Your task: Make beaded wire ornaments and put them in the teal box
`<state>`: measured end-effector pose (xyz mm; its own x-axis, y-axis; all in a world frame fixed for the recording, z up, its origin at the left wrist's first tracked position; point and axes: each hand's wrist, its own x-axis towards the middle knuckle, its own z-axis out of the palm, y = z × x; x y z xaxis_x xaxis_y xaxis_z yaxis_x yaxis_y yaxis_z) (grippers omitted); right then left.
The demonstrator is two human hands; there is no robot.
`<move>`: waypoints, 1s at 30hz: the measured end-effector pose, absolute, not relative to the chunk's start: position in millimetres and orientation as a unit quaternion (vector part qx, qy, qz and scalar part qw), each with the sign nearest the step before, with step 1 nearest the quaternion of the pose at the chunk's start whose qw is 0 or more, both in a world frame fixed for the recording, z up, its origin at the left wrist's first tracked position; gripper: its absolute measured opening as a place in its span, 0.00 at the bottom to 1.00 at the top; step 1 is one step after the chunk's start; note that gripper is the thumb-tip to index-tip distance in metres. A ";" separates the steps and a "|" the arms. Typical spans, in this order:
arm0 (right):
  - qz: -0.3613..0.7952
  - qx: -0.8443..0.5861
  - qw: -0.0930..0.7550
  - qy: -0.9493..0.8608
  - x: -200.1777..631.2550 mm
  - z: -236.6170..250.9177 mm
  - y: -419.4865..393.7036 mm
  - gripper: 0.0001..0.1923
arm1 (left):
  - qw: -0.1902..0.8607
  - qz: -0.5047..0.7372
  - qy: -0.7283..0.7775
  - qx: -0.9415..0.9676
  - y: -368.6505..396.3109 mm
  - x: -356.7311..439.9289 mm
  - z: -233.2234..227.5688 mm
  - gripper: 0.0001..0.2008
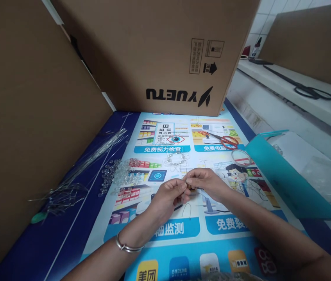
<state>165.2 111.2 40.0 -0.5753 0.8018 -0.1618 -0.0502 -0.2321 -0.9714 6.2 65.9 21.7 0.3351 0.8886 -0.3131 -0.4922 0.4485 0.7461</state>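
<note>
Pinching: a small brownish piece [189,188] is held between the fingertips of both hands, above the printed mat on the desk [65,242].
Left hand [169,195]: fingers are curled in, thumb and forefinger are closed on the piece; a metal bangle [126,246] is worn at the wrist.
Right hand [206,181]: fingers are bent, the tips are closed on the same piece from the other side.
Position of piece: at the meeting point of the two hands, near the middle of the mat, just below a finished loop of clear beads [177,160].
Axis of piece: cannot be told; most of it is covered by the fingertips, and only a small dark part is seen.
Thin wire [186,210]: a short curved length is seen below the hands; whether it is joined to the piece cannot be made out.
Loose clear beads [121,177]: heaped to the left of the hands, well apart from them.
Wire bundle [89,166]: long axis is laid diagonally, from lower left to upper right, left of the beads.
Scissors [222,139]: red handles lie toward the right, blades toward the upper left.
Teal folder [285,179]: cut off at the right edge.
Cardboard box [159,54]: print is seen upside down; the top is out of frame.
</note>
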 end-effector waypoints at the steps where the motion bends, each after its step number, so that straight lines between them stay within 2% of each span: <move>1: 0.701 -0.350 0.305 -0.541 164.8 39.4 111.0 0.12 | 0.771 0.446 0.364 0.272 65.8 6.1 21.2 0.08; 9: 0.687 -0.358 0.284 -0.566 166.0 43.5 111.2 0.11 | 0.787 0.415 0.347 0.297 68.2 3.4 20.3 0.10; 17: 0.549 -0.437 0.284 -0.654 165.8 49.0 108.7 0.10 | 0.766 0.391 0.370 0.350 68.0 2.2 23.0 0.10; 26: 0.683 -0.356 0.286 -0.570 168.4 45.5 112.1 0.11 | 0.775 0.400 0.346 0.346 67.1 3.6 20.9 0.08; 30: 0.681 -0.355 0.297 -0.568 169.4 44.5 113.5 0.10 | 0.785 0.391 0.331 0.348 66.4 3.7 20.6 0.09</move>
<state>169.4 113.5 44.5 -0.5722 0.8069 -0.1464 -0.0014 -0.1794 -0.9838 3.7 66.4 20.6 0.4752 0.8441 -0.2483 -0.3821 0.4521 0.8060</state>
